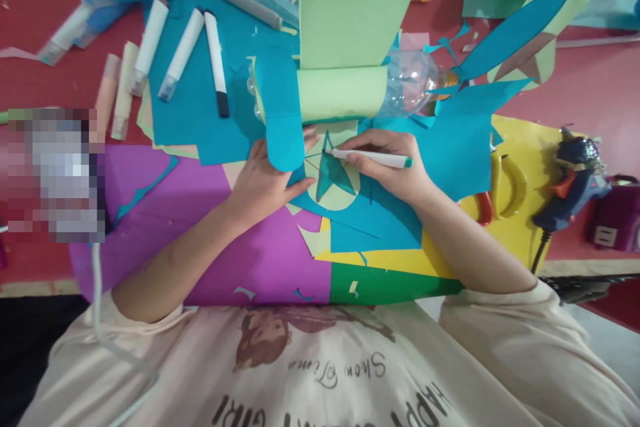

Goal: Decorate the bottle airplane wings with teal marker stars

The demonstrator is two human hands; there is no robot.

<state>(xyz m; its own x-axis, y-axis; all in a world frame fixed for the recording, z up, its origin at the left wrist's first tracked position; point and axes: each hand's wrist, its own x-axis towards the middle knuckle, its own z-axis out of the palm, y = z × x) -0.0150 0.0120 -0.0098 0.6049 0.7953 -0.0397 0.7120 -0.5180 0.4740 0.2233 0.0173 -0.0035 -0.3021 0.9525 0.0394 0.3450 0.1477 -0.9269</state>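
A marker [375,158] with a white barrel and green end is pinched in my right hand [387,157]. Its tip touches a star [334,177] drawn on pale green paper [324,201], the lower part coloured dark green and the upper point partly outlined only. My left hand [270,177] lies with fingers apart beside the star, under the rounded end of a blue paper strip [285,143] that hides some fingers. That strip crosses a clear plastic bottle [413,83] wrapped in a pale green paper band [345,93], just beyond my hands.
Several markers [183,53] lie on blue paper [235,33] at the upper left. On the right are yellow-handled scissors [510,187], a blue glue gun [565,193] and a purple box [617,217]. Paper scraps [315,240] lie near the front; a white cable [97,293] hangs at left.
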